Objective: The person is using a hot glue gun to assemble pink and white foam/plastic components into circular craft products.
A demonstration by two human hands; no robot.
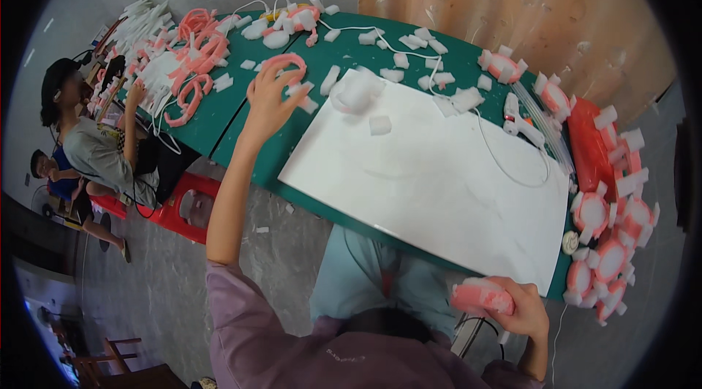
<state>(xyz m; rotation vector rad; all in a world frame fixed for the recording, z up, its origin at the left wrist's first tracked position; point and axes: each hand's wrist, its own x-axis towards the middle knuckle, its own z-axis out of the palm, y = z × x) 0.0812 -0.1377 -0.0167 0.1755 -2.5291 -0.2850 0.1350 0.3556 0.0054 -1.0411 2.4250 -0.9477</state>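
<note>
My left hand (272, 102) reaches out over the green table with its fingers spread. Just beyond its fingertips curves a pink foam strip (287, 60); whether they touch it I cannot tell. Down at the near right edge, my right hand (528, 310) is closed around a pink-and-white foam ring piece (479, 297), held beside my lap. Between my hands lies a white marble-look board (431, 184). A roll of translucent white wrap (356, 91) and a small white foam block (379, 125) rest toward its far left corner.
A white glue gun (521, 124) with its cord lies at the board's right. Finished-looking pink foam rings with white blocks (611, 261) crowd the right edge, near a red bag (591, 142). Pink strips (201, 49) are heaped at left, where another person (102, 144) sits on a red stool (184, 206).
</note>
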